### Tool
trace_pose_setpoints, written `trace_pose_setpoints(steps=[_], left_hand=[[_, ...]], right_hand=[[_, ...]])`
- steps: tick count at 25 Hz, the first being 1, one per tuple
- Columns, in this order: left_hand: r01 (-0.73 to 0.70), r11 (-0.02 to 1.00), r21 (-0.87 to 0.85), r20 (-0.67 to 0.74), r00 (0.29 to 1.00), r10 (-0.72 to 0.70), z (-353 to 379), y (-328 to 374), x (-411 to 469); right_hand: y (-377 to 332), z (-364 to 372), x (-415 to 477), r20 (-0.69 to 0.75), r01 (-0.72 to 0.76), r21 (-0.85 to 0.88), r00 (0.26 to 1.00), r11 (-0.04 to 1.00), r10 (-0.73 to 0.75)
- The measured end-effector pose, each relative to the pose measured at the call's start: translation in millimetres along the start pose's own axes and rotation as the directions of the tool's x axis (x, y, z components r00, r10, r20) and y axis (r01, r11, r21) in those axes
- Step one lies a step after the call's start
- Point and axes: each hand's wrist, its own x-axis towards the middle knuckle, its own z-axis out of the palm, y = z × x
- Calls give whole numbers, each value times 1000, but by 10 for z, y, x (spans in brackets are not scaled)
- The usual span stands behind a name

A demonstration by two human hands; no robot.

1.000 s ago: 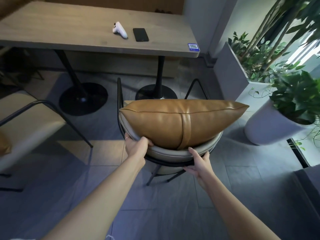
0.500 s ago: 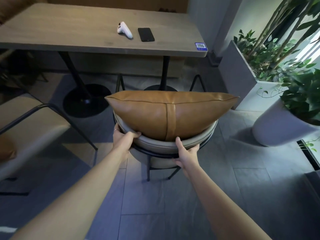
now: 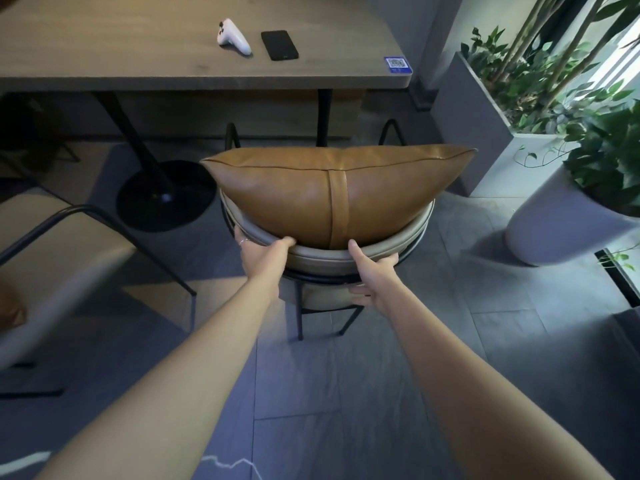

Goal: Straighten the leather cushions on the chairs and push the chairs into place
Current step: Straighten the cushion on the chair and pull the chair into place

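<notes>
A tan leather cushion point(image 3: 325, 192) with a vertical strap stands upright against the curved grey backrest point(image 3: 391, 247) of a black-framed chair. The chair faces the wooden table point(image 3: 138, 46), its front arms near the table edge. My left hand point(image 3: 259, 252) grips the backrest's top rim on the left, thumb over the rim. My right hand point(image 3: 372, 275) grips the rim on the right, thumb up against the cushion's lower edge, fingers wrapped behind the backrest.
A second chair point(image 3: 59, 251) stands at the left with a tan cushion corner showing. A white controller point(image 3: 232, 36) and a black phone point(image 3: 279, 45) lie on the table. Two black pedestal legs stand under it. Planters point(image 3: 554, 223) crowd the right side.
The chair with its cushion has slid forward toward the table and slightly left. Both hands stayed on the backrest rim, moving with it.
</notes>
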Motion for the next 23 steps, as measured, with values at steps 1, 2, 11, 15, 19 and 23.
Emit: trace_pose_setpoints(steps=[1, 2, 11, 15, 19, 23], left_hand=[[27, 1000, 16, 19, 999, -27, 60, 6, -53], [45, 999, 19, 26, 999, -46, 125, 11, -105], [37, 996, 78, -88, 996, -31, 359, -53, -116], [-7, 992, 123, -105, 994, 20, 378, 20, 30], [-48, 984, 174, -65, 996, 61, 395, 95, 200], [-61, 973, 221, -36, 997, 71, 538, 180, 314]], right_hand=[[-26, -72, -7, 13, -16, -30, 1000, 999, 16], [-54, -154, -11, 7, -20, -29, 1000, 999, 20], [-420, -647, 254, -91, 115, 9, 989, 993, -113], [-557, -650, 413, -30, 131, -3, 991, 991, -131], [-705, -644, 577, 12, 156, 8, 988, 988, -156], [-886, -674, 754, 30, 174, -9, 984, 985, -174]])
